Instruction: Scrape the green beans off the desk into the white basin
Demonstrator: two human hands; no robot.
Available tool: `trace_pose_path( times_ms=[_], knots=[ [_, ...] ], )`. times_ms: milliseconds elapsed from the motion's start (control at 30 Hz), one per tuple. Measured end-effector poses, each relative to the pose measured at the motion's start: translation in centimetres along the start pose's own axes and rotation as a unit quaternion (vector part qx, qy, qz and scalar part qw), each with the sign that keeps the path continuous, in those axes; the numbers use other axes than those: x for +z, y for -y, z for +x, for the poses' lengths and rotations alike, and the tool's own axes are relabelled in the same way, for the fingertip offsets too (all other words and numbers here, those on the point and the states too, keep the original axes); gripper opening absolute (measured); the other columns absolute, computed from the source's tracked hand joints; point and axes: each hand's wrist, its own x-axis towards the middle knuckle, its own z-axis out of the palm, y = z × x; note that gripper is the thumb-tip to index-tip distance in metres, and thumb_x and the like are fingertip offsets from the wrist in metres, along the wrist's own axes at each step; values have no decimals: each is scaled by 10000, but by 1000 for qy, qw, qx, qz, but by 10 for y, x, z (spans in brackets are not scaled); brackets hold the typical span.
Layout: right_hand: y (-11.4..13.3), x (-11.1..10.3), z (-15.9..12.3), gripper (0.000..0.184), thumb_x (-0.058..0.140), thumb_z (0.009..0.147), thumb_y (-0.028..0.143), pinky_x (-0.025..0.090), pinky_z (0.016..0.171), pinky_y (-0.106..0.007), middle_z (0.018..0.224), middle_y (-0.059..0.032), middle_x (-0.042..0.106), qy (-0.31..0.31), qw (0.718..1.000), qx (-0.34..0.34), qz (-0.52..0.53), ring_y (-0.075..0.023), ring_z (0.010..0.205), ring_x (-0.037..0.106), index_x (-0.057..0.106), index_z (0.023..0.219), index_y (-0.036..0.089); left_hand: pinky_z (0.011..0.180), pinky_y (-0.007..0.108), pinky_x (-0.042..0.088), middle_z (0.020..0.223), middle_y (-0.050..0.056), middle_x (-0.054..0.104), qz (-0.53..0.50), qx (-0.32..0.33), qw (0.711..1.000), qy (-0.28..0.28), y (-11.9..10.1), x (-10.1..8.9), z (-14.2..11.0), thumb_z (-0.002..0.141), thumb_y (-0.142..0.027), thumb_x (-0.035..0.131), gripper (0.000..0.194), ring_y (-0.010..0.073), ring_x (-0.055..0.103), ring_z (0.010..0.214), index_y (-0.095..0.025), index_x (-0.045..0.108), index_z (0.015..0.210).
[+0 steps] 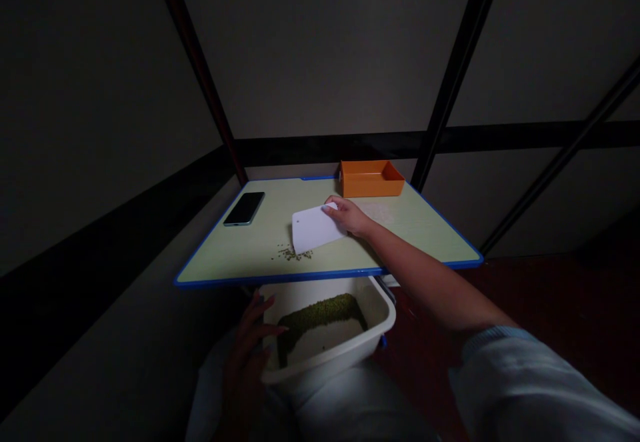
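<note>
My right hand point(350, 217) reaches over a pale green table with a blue edge point(325, 274) and grips a white flat scraper card point(314, 229) standing on its lower edge. A small scatter of green beans point(291, 253) lies on the table just left of the card's bottom edge. My left hand point(249, 349) holds the left rim of a white tub point(350, 352) resting on my lap below the table's front edge. A heap of green beans point(320, 314) fills part of the tub.
An orange open box point(371, 179) stands at the table's back edge, behind my right hand. A dark phone point(245, 209) lies flat at the back left. Black frame bars and grey walls enclose the table.
</note>
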Motion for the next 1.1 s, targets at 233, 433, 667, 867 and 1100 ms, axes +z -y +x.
trace_pose_path(
  times_ms=[233, 433, 667, 867, 1100],
  knots=[
    [3, -1, -2, 396, 718, 735, 531, 311, 469, -219, 593, 68, 467, -1, 1000, 2, -4, -94, 508, 420, 483, 753, 213, 1199, 455, 275, 1424, -25, 576, -5, 5, 1000, 5, -4, 1, 0, 878, -272, 551, 201, 258, 328, 1464, -304, 717, 987],
    [0, -4, -1, 364, 709, 758, 500, 307, 473, -216, 600, 60, 480, 6, 1000, 2, -16, -94, 518, 419, 495, 743, 206, 1188, 370, 273, 1414, -60, 580, -17, 30, 999, -10, -7, 5, 4, 872, -230, 533, 236, 198, 346, 1451, -316, 709, 1005],
    [-3, -9, -1, 371, 701, 761, 509, 293, 470, -212, 599, 56, 485, 26, 999, 3, -20, -92, 512, 415, 491, 736, 205, 1186, 317, 250, 1425, -88, 561, -23, 15, 1000, 3, -7, 3, 4, 874, -234, 531, 243, 171, 325, 1455, -324, 709, 1013],
    [-5, -14, 0, 414, 705, 740, 559, 301, 476, -207, 602, 58, 490, 31, 999, 4, -29, -92, 525, 417, 496, 738, 201, 1191, 342, 254, 1405, -82, 582, 0, 18, 1000, 1, -7, 2, 7, 879, -257, 535, 217, 193, 334, 1453, -316, 714, 985],
    [3, -27, 2, 364, 685, 780, 510, 325, 511, -211, 644, 50, 485, -6, 1000, -6, -24, -99, 580, 435, 493, 746, 204, 1221, 442, 229, 1392, -53, 603, 17, 3, 1000, 17, -1, -3, 8, 871, -313, 551, 206, 273, 344, 1453, -310, 737, 960]
  ],
)
